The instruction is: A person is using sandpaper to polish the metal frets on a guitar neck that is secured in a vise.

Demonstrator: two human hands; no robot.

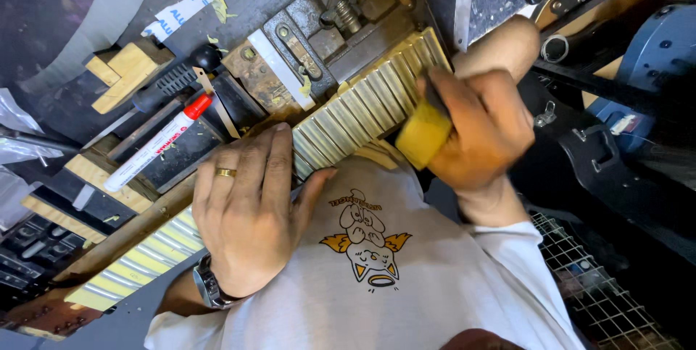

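- left hand [250,216] pressed flat, fingers spread, on the guitar neck [348,114], gripping nothing; gold ring on one finger, wristwatch [210,285] at the wrist.
- right hand [482,129] closed around a yellow block [423,135], held down against the upper stretch of the neck, a dark strip pinned between fingers and block.
- neck lying slantwise across the bench, from lower left to upper right, pale tape between the metal frets; lower part [134,267] showing beyond the left wrist, upper end near the right hand.
- just below both hands, a white shirt [377,277] with a cartoon print.
- above the left hand, near the neck, a white marker with a red cap [156,148] resting on dark blocks.
- beside the marker, a black-handled tool [170,82] and a small wooden block [123,71].
- farther up, a worn metal clamp with springs [319,24] touching the far edge of the neck.
- strip of white tape [185,9] on the dark bench top, well apart from the hands.
- to the right, a wire mesh basket [602,285] and dark blue machine parts [652,53].
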